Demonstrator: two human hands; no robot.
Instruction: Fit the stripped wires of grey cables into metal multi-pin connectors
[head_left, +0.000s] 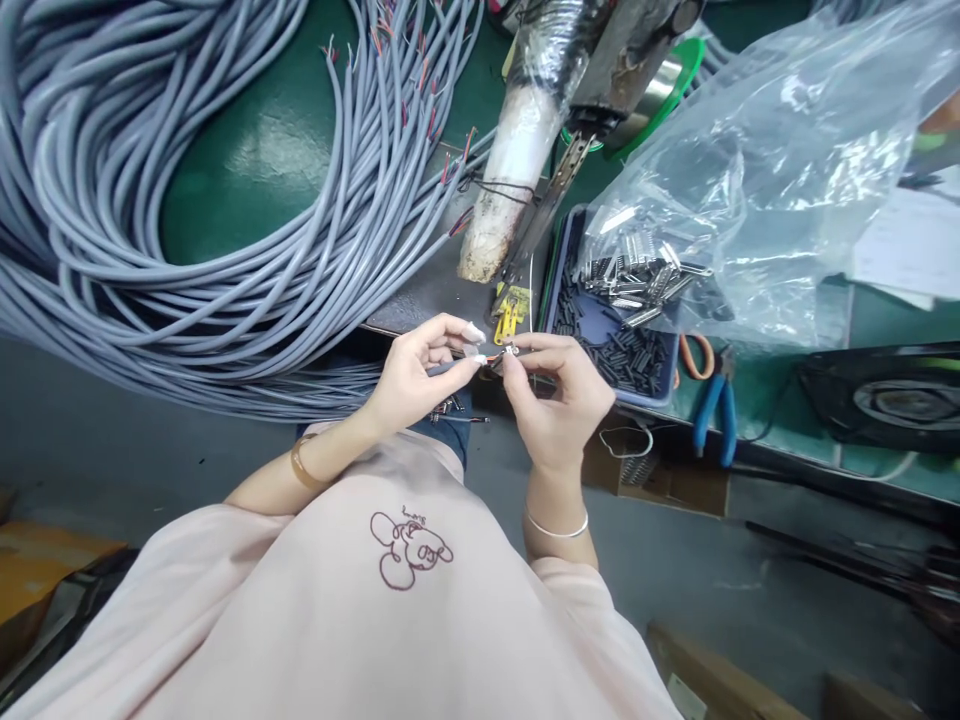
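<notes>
My left hand (416, 375) is closed in a pinch on the end of a grey cable (442, 368), held just off the bench edge. Facing it, my right hand (559, 400) pinches a small metal connector part (510, 352) against the cable's stripped wire ends. The fingertips of both hands nearly touch at the centre of the view. Several small dark pieces (448, 407) lie on my lap under the hands.
A big coil of grey cables (150, 250) fills the green bench at left. A taped tool (517, 170) hangs above my hands. A blue tray (559, 300) of small black sleeves, a clear plastic bag (765, 170) of metal parts and blue-handled pliers (716, 405) lie right.
</notes>
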